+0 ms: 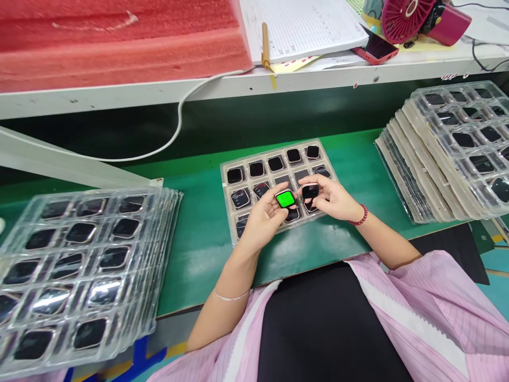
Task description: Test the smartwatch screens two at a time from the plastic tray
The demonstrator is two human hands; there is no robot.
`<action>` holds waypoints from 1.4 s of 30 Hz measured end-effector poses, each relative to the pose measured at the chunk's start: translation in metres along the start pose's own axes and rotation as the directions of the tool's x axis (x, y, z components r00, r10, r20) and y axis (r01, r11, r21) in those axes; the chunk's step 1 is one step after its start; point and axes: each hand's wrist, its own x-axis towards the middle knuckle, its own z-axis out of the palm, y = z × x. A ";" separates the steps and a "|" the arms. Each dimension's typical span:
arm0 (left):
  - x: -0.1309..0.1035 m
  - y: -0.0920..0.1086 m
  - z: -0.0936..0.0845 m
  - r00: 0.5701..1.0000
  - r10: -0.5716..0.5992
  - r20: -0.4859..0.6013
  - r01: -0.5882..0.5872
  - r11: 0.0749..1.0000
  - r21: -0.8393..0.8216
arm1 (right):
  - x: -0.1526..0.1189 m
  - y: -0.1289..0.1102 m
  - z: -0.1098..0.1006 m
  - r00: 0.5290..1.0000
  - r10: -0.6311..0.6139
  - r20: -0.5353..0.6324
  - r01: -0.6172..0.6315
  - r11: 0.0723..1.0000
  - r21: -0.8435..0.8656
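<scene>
2 watches in 2 hands, over 1 tray.
We count 1 watch with green screen (285, 199), clamped between the thumb and fingers of the left hand (262, 218), and 1 watch with dark screen (310, 191), pinched in the same way by the right hand (336, 199). Both watches are near each other, above the front part of the tray (266, 167), whose back row contains 5 watches (275, 163). We see the left forearm (225, 284) rising steeply from below, while the right forearm (384, 239) comes slanting from the right. At the sides we count 2 stacks: the left stack (159, 281) and the right stack (415, 154).
</scene>
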 end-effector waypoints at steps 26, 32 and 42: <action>0.000 0.006 0.004 0.996 -0.005 -0.090 0.007 1.000 0.022 | -0.001 -0.001 -0.001 1.000 0.010 0.012 -0.009 0.996 -0.092; 0.002 0.000 0.003 0.995 -0.015 -0.100 0.013 1.000 -0.021 | 0.000 0.003 0.000 0.998 0.057 -0.015 -0.057 0.996 -0.070; 0.005 0.013 -0.013 0.985 -0.170 0.023 0.164 0.890 -0.425 | 0.005 0.000 -0.014 0.944 0.317 0.092 -0.320 0.809 0.493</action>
